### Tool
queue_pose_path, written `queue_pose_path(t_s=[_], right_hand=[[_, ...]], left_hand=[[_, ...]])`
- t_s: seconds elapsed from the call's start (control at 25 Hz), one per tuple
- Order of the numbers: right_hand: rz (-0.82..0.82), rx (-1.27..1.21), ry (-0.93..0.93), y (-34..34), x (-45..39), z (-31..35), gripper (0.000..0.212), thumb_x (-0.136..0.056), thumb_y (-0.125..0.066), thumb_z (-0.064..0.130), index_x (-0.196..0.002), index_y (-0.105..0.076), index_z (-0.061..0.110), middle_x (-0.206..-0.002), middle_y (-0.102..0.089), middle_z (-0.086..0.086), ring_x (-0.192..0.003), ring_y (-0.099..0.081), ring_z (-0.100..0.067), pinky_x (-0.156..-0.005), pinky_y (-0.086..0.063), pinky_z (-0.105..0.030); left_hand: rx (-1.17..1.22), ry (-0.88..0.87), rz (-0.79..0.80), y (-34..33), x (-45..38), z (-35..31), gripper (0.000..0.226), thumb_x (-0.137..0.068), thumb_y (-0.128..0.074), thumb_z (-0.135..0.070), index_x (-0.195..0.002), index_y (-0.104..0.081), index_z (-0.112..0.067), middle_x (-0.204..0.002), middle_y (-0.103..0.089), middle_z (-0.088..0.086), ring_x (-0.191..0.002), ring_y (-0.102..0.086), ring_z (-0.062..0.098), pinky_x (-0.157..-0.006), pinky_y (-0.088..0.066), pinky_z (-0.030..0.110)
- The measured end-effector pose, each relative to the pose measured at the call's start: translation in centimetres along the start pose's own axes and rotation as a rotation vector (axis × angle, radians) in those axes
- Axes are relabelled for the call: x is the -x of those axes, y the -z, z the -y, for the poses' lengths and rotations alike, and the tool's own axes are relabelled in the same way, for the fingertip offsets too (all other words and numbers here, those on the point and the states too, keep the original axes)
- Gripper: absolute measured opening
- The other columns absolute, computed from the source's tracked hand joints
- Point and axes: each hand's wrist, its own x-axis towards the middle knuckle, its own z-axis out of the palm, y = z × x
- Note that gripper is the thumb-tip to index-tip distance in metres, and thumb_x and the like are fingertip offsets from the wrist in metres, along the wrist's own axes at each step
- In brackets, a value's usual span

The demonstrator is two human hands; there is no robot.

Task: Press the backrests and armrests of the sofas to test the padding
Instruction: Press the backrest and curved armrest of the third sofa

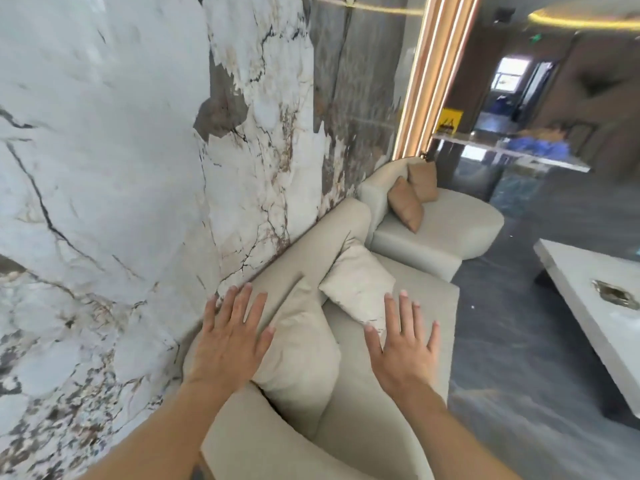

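Note:
A beige sofa [367, 427] runs along the marble wall, its backrest [311, 251] against the wall. My left hand [232, 337] is flat, fingers spread, over the near end of the backrest top, beside a beige cushion [301, 355]. My right hand [405, 355] is also spread palm down, over the seat in front of a second beige cushion [360, 285]. Whether either palm touches the fabric I cannot tell. A second beige sofa [440, 223] with two tan cushions [412, 195] stands further along the wall.
The marble wall [121, 168] fills the left side. A white low table [595, 306] with a metal tray stands at the right over dark floor [512, 341]. A counter [512, 150] and lit wall strips [436, 74] lie at the back.

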Motion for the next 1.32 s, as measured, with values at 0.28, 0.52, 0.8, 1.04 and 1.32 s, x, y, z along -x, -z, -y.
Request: queue_pose_path(t_s=[0.28,0.52,0.8,1.04,1.32], right_hand=[[0.067,0.097,-0.182,-2.0,12.8,9.8,0.066,-0.088,0.004,0.062,-0.141,0.031,0.034,-0.159,0.021,0.008,-0.146,0.018,-0.015,-0.115,0.017,-0.048],[0.166,0.087,-0.257,-6.6,20.6,9.9,0.069,-0.089,-0.003,0.064,-0.151,0.010,0.034,-0.161,0.013,0.011,-0.146,0.017,-0.012,-0.111,0.025,-0.043],[0.359,0.108,-0.311,-17.0,27.5,5.8,0.073,-0.085,0.004,0.066,-0.149,0.016,0.034,-0.160,0.018,0.009,-0.145,0.020,-0.015,-0.112,0.024,-0.045],[0.306,0.079,-0.262,-24.1,26.5,4.3,0.072,-0.089,-0.004,0.064,-0.152,-0.001,0.030,-0.163,0.004,0.006,-0.148,0.011,-0.017,-0.115,0.017,-0.046],[0.186,0.094,-0.175,-27.6,24.2,4.6,0.066,-0.094,-0.018,0.057,-0.152,-0.021,0.025,-0.159,-0.024,0.000,-0.147,-0.017,-0.022,-0.117,-0.006,-0.051]], left_hand=[[0.092,-0.243,0.071,-1.4,4.5,9.7,0.071,-0.095,-0.003,-0.053,-0.144,-0.038,-0.017,-0.147,-0.044,0.012,-0.138,-0.037,0.034,-0.114,-0.023,0.058],[0.129,-0.401,0.186,-7.9,9.0,9.0,0.069,-0.089,-0.009,-0.052,-0.150,-0.022,-0.023,-0.157,-0.029,0.004,-0.147,-0.017,0.028,-0.118,-0.007,0.053],[0.158,-0.533,0.276,-19.5,12.9,5.3,0.066,-0.091,-0.015,-0.050,-0.147,-0.033,-0.019,-0.153,-0.037,0.009,-0.143,-0.026,0.032,-0.116,-0.013,0.055],[0.179,-0.565,0.219,-26.7,10.8,3.1,0.067,-0.089,-0.022,-0.055,-0.144,-0.035,-0.021,-0.152,-0.036,0.007,-0.143,-0.024,0.031,-0.117,-0.010,0.055],[0.179,-0.615,0.178,-30.1,10.5,3.2,0.066,-0.088,-0.032,-0.052,-0.146,-0.033,-0.021,-0.154,-0.034,0.006,-0.143,-0.026,0.031,-0.117,-0.013,0.058]])
